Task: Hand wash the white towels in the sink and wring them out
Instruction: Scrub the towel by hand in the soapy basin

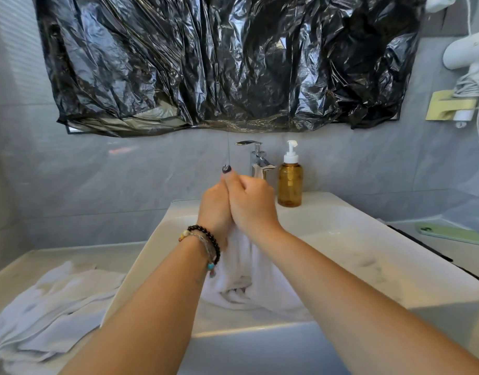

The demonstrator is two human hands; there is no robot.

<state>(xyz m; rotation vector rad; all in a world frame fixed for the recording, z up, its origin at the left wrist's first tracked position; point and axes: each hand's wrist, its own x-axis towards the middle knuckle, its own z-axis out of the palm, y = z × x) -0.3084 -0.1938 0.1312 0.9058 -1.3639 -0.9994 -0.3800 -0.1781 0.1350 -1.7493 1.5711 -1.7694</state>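
Note:
Over the white sink, my left hand and my right hand are pressed side by side, fingers curled. Both grip the top of a white towel, which hangs down from them into the basin with its lower folds bunched on the sink floor. A second white towel lies crumpled on the counter to the left of the sink. The chrome faucet stands just behind my hands; no water stream is visible.
An amber soap pump bottle stands on the sink's back rim, right of the faucet. A green phone lies on the counter at right. Black plastic sheeting covers the mirror above. A white hair dryer hangs on the right wall.

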